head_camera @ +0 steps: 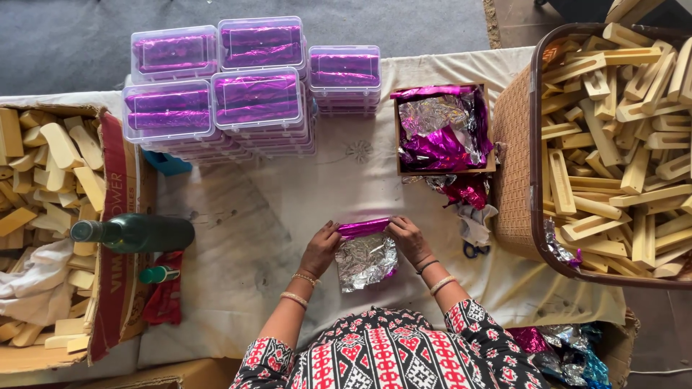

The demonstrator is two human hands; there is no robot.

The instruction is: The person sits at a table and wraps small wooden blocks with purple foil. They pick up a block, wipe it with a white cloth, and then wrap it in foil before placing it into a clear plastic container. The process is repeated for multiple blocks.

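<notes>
— Rolling, it seems: the left hand [321, 247] and right hand [408, 239] each pinch an end of the purple foil roll [364, 228], its silver foil sheet [367, 261] trailing toward the person.

— Next it likely needs tight, even turning. And the packaging?

— Left of the roll, a green bottle [133, 233]; beyond it to the right, a box of crumpled foil [441, 130]; farther left, clear stacked cases [252, 94] holding purple rolls.

Wooden pieces basket [537, 144] cut off by right edge
</notes>
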